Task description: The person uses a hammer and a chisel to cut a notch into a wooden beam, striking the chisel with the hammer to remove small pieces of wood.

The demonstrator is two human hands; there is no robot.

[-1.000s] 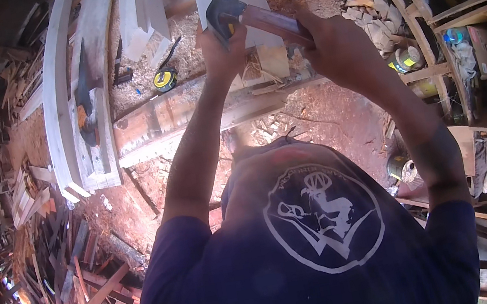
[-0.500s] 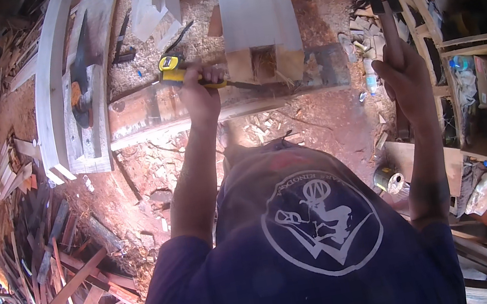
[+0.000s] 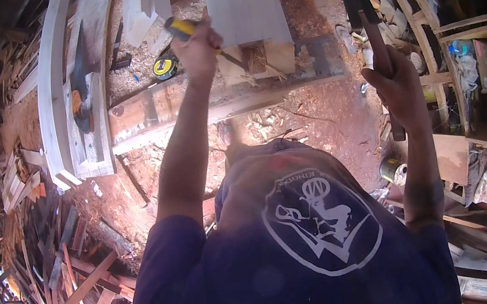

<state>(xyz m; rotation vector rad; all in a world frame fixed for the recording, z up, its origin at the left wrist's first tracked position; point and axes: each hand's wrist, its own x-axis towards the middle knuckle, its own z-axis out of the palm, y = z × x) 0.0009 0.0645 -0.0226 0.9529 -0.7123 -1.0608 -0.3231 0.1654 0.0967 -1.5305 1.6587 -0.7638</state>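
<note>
My left hand (image 3: 198, 54) is wrapped round the yellow-and-black handle of a chisel (image 3: 180, 28). The tool is tilted, its dark blade slanting down to the right at the notch (image 3: 255, 57) cut in the near end of a thick pale beam (image 3: 243, 2). Whether the tip touches the wood I cannot tell. Out to the right, my right hand (image 3: 402, 88) grips the wooden handle of a hammer (image 3: 375, 41), its dark, blocky head raised at the far end. A yellow-and-black tape measure (image 3: 164, 68) lies just left of my left wrist.
A reddish plank (image 3: 151, 108) runs crosswise under the beam. Long pale timbers (image 3: 55, 100) stand at the left, with a handsaw (image 3: 82, 105) on them. Offcuts (image 3: 79, 291) pile up at the lower left. Wooden shelving (image 3: 476, 29) with clutter lines the right.
My left hand has tilted the chisel so its handle end rises, with the blade toward the notch. The tape measure now shows apart from the hand. The hammer has shifted slightly left.
</note>
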